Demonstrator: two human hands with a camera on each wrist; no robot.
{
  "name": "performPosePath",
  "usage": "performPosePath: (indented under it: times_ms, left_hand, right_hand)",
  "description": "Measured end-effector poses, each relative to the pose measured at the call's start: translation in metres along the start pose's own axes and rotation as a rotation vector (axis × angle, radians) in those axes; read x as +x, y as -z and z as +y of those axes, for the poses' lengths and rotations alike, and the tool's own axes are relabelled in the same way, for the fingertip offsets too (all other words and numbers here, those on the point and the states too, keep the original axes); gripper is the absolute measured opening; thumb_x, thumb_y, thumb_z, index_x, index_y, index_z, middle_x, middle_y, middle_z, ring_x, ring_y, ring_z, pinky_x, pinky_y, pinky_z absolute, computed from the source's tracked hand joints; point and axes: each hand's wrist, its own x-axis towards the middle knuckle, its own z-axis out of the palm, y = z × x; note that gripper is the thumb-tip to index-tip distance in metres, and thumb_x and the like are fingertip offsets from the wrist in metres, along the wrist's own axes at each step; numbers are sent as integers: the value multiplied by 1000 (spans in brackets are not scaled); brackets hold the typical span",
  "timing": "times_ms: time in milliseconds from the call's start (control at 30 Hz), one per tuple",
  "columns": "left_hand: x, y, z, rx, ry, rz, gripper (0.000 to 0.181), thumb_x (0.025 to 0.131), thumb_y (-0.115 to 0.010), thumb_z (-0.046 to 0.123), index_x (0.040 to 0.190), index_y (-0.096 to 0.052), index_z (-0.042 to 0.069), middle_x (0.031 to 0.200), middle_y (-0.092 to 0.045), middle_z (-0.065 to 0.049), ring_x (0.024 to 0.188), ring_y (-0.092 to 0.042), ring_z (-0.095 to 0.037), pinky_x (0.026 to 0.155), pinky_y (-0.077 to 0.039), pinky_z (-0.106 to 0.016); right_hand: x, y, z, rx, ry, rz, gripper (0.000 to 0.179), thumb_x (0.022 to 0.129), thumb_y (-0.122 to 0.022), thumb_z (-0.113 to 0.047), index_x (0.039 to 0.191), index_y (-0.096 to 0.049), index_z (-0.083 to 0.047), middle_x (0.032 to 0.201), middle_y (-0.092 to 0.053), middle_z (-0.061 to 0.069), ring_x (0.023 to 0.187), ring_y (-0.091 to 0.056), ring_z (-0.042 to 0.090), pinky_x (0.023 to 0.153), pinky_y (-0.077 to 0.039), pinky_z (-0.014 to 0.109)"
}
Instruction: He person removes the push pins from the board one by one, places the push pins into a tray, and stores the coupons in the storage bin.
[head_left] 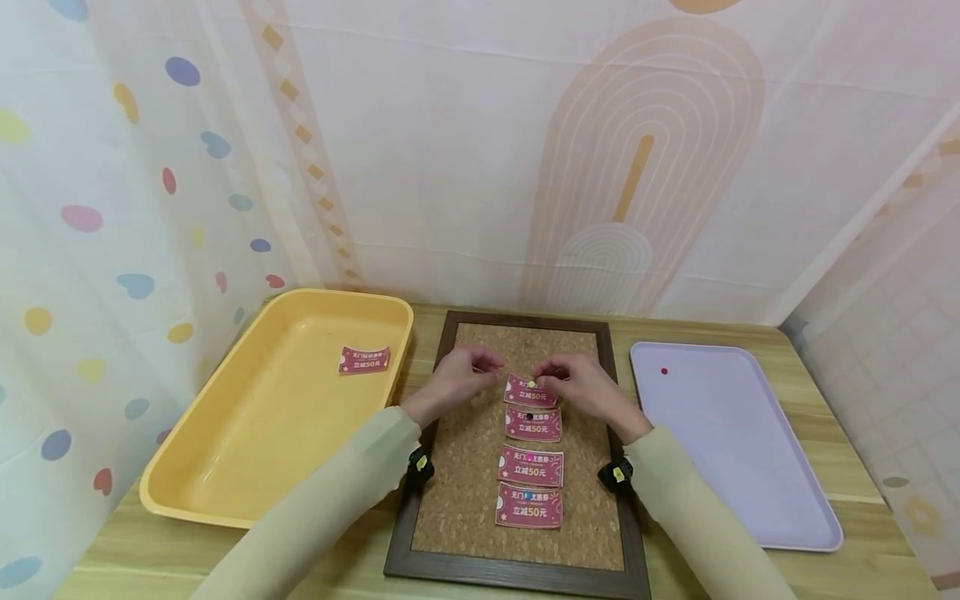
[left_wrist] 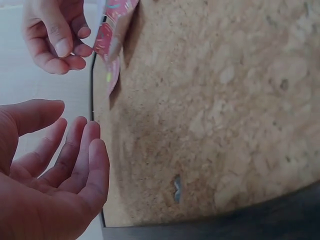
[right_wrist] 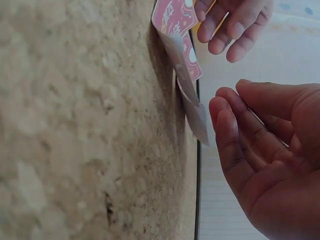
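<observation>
A framed cork board (head_left: 465,517) carries a column of several pink coupons, each with a pushpin through its upper part. Highest is a coupon (head_left: 531,396) with a yellow pushpin (head_left: 532,384). Just to the right of that pin is my right hand (head_left: 588,387); its loosely bent fingers hold nothing in the right wrist view (right_wrist: 265,145). My left hand (head_left: 459,382) hovers over the cork left of the same coupon, fingers relaxed and apart. Below lie coupons with a black pushpin (head_left: 529,416), a pink pushpin (head_left: 529,458) and a blue pushpin (head_left: 527,495).
On the left stands a deep yellow tray (head_left: 225,467), with one loose coupon (head_left: 364,360) inside it near its right wall. A shallow lilac tray (head_left: 738,450) lies to the right, holding a red pushpin (head_left: 664,371). A patterned curtain (head_left: 450,167) hangs behind the wooden table.
</observation>
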Motion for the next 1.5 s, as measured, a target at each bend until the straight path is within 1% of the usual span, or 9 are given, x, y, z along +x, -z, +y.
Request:
performPosePath:
  times_ms: [133, 267, 467, 633, 833, 1067, 1300, 1500]
  left_hand:
    - [5, -5, -1, 0, 10, -6, 25, 96, -68, 6, 119, -70, -2, 111, -70, -11, 100, -65, -23, 82, -56, -34]
    - [13, -11, -3, 28, 15, -3, 24, 95, -69, 7, 118, -71, -2, 110, -70, -13, 98, -66, -23, 81, -56, -34]
    - [21, -19, -1, 118, 61, 29, 19, 95, -72, 10, 111, -74, 1, 100, -73, -9, 90, -67, -19, 77, -55, -31]
    - [23, -22, 5, 187, 76, 27, 16, 95, -74, 13, 107, -76, 3, 95, -74, -8, 84, -68, -17, 72, -54, -29]
    - [24, -24, 4, 188, 91, 36, 10, 96, -73, 10, 103, -76, 4, 90, -73, -6, 80, -66, -16, 69, -52, -27]
    - [24, -24, -1, 169, 68, 30, 7, 96, -72, 7, 101, -76, 5, 88, -72, -5, 78, -65, -15, 68, -51, -26]
    - [24, -23, -2, 152, 61, 34, 6, 95, -72, 6, 99, -77, 5, 87, -72, -5, 76, -64, -14, 67, -51, -25]
    - [25, -23, -3, 128, 67, 30, 6, 95, -73, 6, 98, -77, 4, 85, -72, -5, 73, -64, -13, 65, -51, -24]
  right_hand:
    - [2, -1, 1, -12, -29, -12, 19, 102, -63, -9, 114, -74, -1, 110, -74, 11, 99, -70, 24, 83, -57, 41]
    - [6, -2, 1, -45, -69, -18, 18, 101, -64, -9, 113, -75, -2, 110, -74, 11, 99, -69, 23, 85, -57, 41]
    - [11, -5, 1, -100, -100, -50, 17, 102, -64, -10, 112, -76, -3, 104, -74, 8, 88, -67, 16, 76, -55, 35]
    - [11, -5, 3, -95, -125, -68, 17, 101, -65, -10, 113, -76, -3, 102, -74, 7, 84, -65, 12, 73, -53, 31]
    - [12, -3, 4, -86, -138, -80, 15, 101, -65, -7, 111, -76, -2, 100, -74, 6, 83, -63, 13, 73, -53, 31]
    - [16, -2, 1, -111, -175, -95, 14, 101, -67, -9, 109, -77, -5, 97, -73, 4, 81, -62, 13, 73, -52, 30]
    - [21, -4, 3, -127, -198, -106, 12, 99, -68, -10, 106, -77, -4, 89, -71, 2, 74, -58, 12, 65, -47, 28]
    - [23, -6, 2, -155, -210, -105, 10, 98, -71, -10, 103, -77, -5, 86, -70, 0, 71, -57, 13, 64, -45, 27]
